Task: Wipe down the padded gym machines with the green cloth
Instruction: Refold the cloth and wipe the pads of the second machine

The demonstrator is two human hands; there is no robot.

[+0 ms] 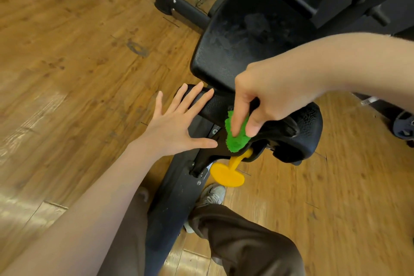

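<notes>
1. Green microfibre, bunched into a wad: one green cloth (237, 135) is in view, pressed against the front edge of the lower black pad (300, 132), just above a yellow adjustment lever (228, 172).
2. Two bare hands show. The right hand (266, 98) comes in from the upper right and grips the cloth, fingers curled down over it with the fingertips pointing toward the floor.
3. The left hand (177, 127) is spread flat with straight fingers, holding nothing; its fingertips rest on the left end of the lower pad and its thumb points toward the cloth.
4. Two black padded surfaces are visible on one machine: the lower pad, whose long axis runs left to right across the view, and one larger seat pad (242, 36) behind it, which bears dull smears.
5. The cloth's long axis runs roughly up and down the pad's front face, its lower end hanging toward the lever.
6. One yellow lever sticks out from under the pad, its round flat end aimed down and to the left.
7. One black metal frame beam (174, 204) runs from the pad toward the viewer, between two brown trouser legs (246, 242); one grey sneaker (212, 195) shows beside it on the wooden floor (78, 51).
</notes>
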